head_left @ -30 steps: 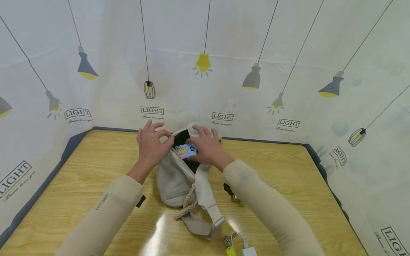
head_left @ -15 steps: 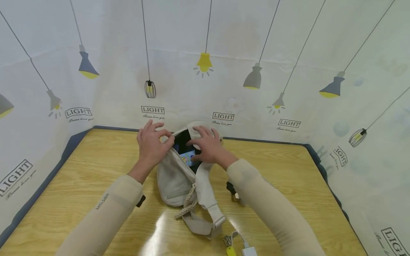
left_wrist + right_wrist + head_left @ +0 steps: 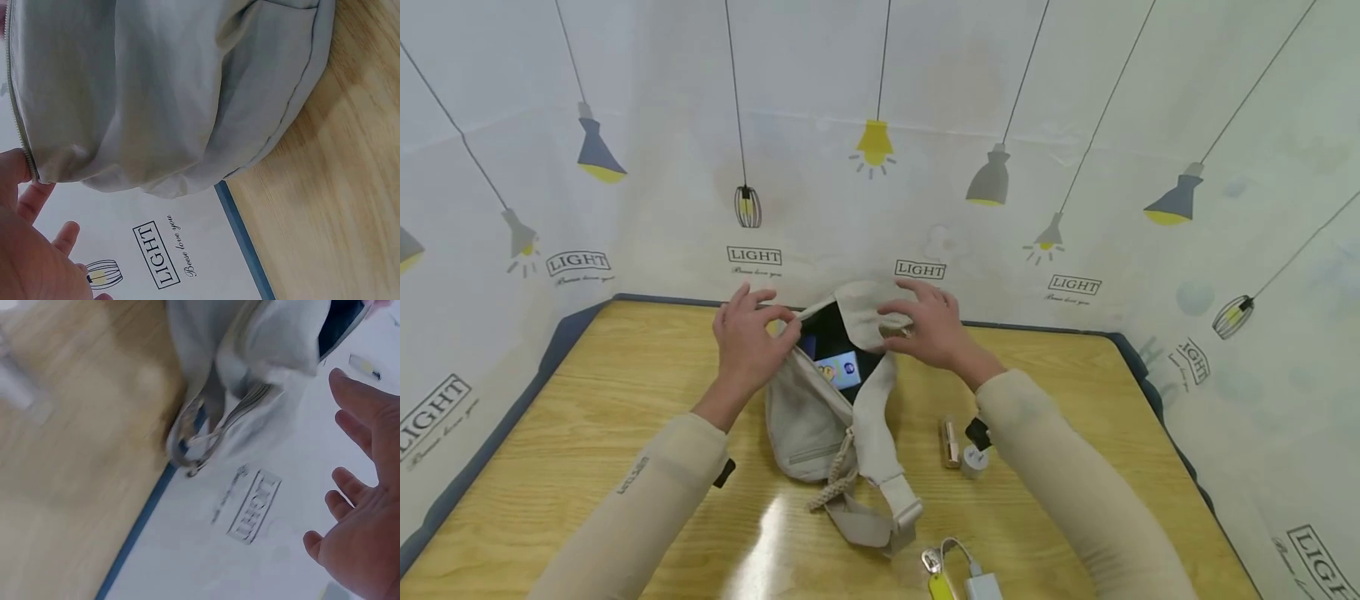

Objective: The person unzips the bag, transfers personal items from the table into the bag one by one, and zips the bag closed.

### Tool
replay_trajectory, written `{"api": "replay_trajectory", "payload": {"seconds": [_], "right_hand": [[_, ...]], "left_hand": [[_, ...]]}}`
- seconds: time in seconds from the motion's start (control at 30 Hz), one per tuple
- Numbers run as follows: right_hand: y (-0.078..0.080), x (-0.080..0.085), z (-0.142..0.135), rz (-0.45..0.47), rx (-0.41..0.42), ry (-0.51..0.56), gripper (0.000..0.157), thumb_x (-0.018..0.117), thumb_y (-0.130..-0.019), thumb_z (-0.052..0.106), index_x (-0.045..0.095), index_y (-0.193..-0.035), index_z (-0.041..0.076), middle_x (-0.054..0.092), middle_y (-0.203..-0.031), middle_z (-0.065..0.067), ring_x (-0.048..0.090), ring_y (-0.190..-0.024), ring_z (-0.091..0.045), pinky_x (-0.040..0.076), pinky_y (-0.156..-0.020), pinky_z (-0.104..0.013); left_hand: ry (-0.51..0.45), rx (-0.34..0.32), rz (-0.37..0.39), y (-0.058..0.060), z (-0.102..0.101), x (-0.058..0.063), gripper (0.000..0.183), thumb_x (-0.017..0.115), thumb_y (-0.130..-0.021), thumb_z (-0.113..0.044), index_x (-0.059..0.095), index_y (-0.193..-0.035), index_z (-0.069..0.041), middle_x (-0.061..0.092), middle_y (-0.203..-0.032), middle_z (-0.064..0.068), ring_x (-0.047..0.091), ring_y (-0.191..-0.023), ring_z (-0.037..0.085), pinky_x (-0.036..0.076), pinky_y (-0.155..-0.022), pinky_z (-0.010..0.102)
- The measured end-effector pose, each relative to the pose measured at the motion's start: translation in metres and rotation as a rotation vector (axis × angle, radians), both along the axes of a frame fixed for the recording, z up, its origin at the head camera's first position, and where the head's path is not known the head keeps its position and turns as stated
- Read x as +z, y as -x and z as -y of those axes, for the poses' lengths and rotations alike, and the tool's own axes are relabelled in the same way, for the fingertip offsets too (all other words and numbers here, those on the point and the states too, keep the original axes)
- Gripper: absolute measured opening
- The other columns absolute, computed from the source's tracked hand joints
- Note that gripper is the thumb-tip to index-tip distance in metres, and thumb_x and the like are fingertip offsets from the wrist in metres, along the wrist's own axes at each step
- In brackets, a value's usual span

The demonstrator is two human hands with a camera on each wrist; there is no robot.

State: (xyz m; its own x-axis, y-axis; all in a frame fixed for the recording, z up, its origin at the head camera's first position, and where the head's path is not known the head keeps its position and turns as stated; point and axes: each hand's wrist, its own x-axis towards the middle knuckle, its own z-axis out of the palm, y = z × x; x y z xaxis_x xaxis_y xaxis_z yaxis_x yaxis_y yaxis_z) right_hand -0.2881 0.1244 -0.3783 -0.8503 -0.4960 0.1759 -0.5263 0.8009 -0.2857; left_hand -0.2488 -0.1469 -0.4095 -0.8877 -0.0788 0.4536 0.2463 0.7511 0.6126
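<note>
A light grey sling bag [image 3: 808,417] lies on the wooden table with its zipped mouth spread wide. My left hand [image 3: 748,342] pinches the left edge of that opening between thumb and forefinger, and the left wrist view shows the zipper teeth [image 3: 20,122] at the fingertips. Inside the dark lining rests a small light-blue packet [image 3: 839,370] with a cartoon print. Something dark blue [image 3: 808,345] shows beside it, mostly hidden. Just right of the bag's mouth is my right hand [image 3: 928,325]; in the right wrist view its fingers are spread and hold nothing.
On the table right of the bag stand a gold-coloured tube [image 3: 950,442] and a white plug adapter [image 3: 974,461]. Nearer the front lie a yellow tag [image 3: 939,586] with a metal piece and a white block [image 3: 983,587] with a short cable. A printed sheet wall [image 3: 820,208] rises behind.
My right hand has let go of the light-blue packet inside the bag and moved out to the right. The packet sits lower in the opening. My left hand keeps its pinch on the edge.
</note>
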Motion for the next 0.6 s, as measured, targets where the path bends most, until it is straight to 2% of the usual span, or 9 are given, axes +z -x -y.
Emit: {"api": "replay_trajectory", "payload": {"seconds": [0.3,0.47,0.6], "right_hand": [[-0.005,-0.018,-0.058,0.082,-0.078,0.05,0.045,0.073,-0.087,0.03,0.061,-0.129,0.018,0.036,-0.153,-0.015,0.028,-0.144,-0.038,0.02,-0.108,-0.067],[-0.015,-0.036,-0.082,0.143,-0.098,-0.05,0.046,0.073,-0.086,0.034,0.062,-0.128,0.019,0.039,-0.151,-0.016,0.031,-0.141,-0.04,0.021,-0.107,-0.067],[-0.03,-0.052,-0.091,0.161,-0.078,-0.117,0.046,0.075,-0.084,0.035,0.064,-0.125,0.019,0.04,-0.15,-0.017,0.031,-0.141,-0.041,0.022,-0.107,-0.067]], "left_hand": [[-0.011,0.012,0.002,-0.001,0.005,-0.002,0.018,0.063,-0.088,-0.022,0.075,-0.087,-0.009,0.057,-0.135,0.015,0.028,-0.145,0.038,0.015,-0.113,0.063],[-0.014,0.007,0.01,-0.002,0.007,-0.003,0.019,0.062,-0.088,-0.023,0.074,-0.087,-0.008,0.057,-0.136,0.015,0.028,-0.145,0.038,0.015,-0.113,0.063],[-0.014,0.013,0.012,-0.001,0.007,-0.005,0.019,0.062,-0.088,-0.024,0.074,-0.087,-0.009,0.057,-0.135,0.014,0.028,-0.144,0.038,0.015,-0.112,0.062]]}}
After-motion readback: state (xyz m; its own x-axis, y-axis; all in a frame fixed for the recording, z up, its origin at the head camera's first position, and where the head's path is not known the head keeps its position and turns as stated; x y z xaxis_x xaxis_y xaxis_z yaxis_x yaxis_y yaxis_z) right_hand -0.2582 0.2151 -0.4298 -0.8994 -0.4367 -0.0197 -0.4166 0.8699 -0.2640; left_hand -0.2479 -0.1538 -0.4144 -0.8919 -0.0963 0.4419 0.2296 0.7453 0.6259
